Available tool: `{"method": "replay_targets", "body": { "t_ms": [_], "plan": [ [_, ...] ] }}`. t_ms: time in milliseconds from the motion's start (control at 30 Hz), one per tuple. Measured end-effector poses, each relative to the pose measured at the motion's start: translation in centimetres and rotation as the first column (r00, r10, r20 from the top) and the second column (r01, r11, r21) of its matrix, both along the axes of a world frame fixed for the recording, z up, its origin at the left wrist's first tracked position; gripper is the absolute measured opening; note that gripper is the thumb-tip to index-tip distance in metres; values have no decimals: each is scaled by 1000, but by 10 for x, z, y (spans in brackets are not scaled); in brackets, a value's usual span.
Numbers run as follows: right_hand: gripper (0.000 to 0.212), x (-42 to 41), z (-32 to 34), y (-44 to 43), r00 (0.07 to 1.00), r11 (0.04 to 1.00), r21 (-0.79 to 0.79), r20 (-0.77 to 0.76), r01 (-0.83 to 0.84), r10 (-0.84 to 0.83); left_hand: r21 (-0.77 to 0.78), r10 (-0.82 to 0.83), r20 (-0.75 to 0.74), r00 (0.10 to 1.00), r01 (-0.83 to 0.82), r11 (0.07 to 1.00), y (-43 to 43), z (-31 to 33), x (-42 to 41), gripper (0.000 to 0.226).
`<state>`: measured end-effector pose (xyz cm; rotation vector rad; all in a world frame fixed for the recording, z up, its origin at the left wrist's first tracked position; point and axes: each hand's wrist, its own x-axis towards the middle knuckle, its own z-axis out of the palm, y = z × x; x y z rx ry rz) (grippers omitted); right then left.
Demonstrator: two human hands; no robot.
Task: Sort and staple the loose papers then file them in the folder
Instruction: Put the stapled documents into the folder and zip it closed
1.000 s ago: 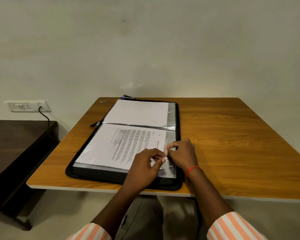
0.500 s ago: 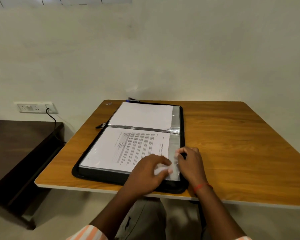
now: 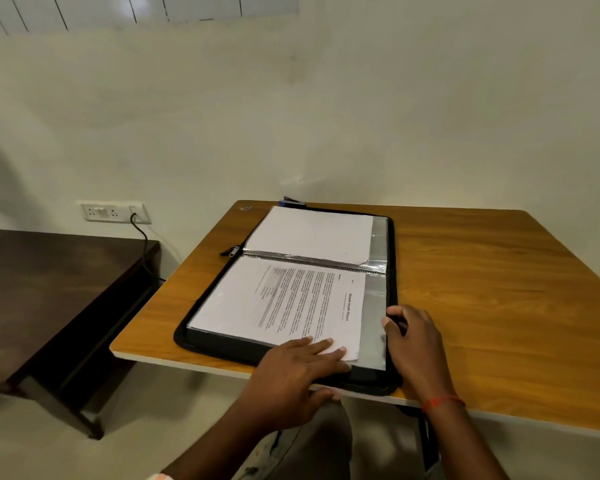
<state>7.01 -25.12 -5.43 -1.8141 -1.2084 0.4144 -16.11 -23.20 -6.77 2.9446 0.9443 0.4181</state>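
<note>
A black zip folder [image 3: 392, 258] lies open on the wooden table [image 3: 482, 289]. Its near clear sleeve holds a printed report page [image 3: 291, 299]; the far sleeve holds a blank white sheet [image 3: 312, 233]. My left hand [image 3: 298, 365] lies flat with straight fingers pressing the near right corner of the printed page's sleeve. My right hand [image 3: 416, 344] is at the folder's right rim, thumb and curled fingers pinching that edge. A small blue and black stapler-like object [image 3: 293, 202] peeks out behind the folder's far edge.
The folder's zipper pull [image 3: 232, 251] sticks out at its left side. A dark low table [image 3: 49, 271] stands to the left, below a wall socket [image 3: 111, 213] with a black cord. The wooden table's right half is bare wood.
Both hands left the sleeve's opening. The left hand flattened and slid toward the near corner; the right hand moved out to the folder's right rim. The page now sits fully inside the sleeve.
</note>
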Motion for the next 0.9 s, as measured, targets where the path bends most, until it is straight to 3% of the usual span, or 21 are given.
{"method": "replay_targets", "body": {
  "t_ms": [167, 300, 400, 500, 633, 767, 900],
  "plan": [
    [8, 14, 6, -7, 1000, 1000, -5, 9, -18, 18, -20, -35, 21, 999, 36, 999, -12, 6, 22, 45],
    [17, 34, 13, -18, 989, 993, -28, 96, 112, -109, -20, -80, -26, 996, 80, 997, -31, 34, 89, 42],
    [28, 45, 17, -28, 932, 950, -51, 219, 307, -289, -190, -111, 20, 994, 113, 975, -20, 53, 130, 39],
    [47, 50, 19, -41, 860, 869, -175, 329, 462, -391, -435, -147, 120, 982, 185, 881, 9, 67, 134, 29],
    [61, 51, 19, -48, 843, 791, -329, 360, 515, -399, -292, -89, 95, 991, 113, 950, 49, 64, 69, 41],
    [55, 58, 19, -48, 869, 819, -316, 305, 478, -390, -316, -84, 53, 995, 96, 944, 46, 38, -2, 59],
    [52, 76, 24, -28, 879, 837, -295, 282, 461, -385, -330, 1, 154, 988, 51, 943, 21, 23, 11, 66]
  ]
}}
